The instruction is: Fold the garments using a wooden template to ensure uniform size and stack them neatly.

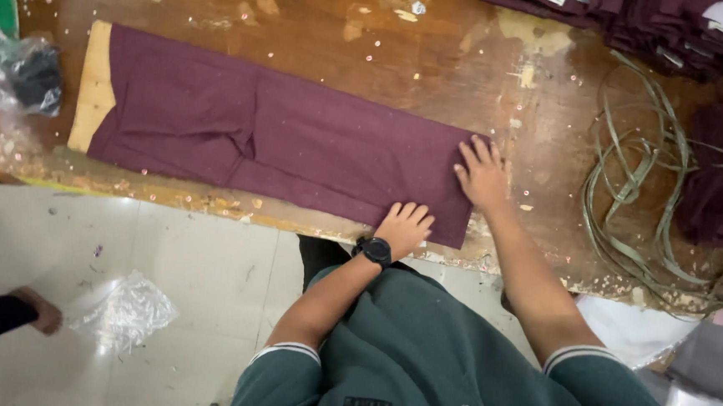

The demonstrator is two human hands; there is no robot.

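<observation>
A long maroon cloth (290, 136), folded into a strip, lies flat across a worn wooden table (420, 66). A pale cardboard sheet (95, 81) sticks out from under its far left end. My left hand (403, 227), with a black watch on the wrist, rests flat on the cloth's near edge. My right hand (482, 173) presses flat on the cloth's right end, fingers spread. Neither hand grips anything.
Stacks of folded maroon garments (667, 0) fill the top right. A tangle of green strapping bands (645, 186) lies to the right. Clear plastic bags sit at the top left (2, 70) and on the tiled floor (126, 313). Another person's foot (38, 310) shows at the left.
</observation>
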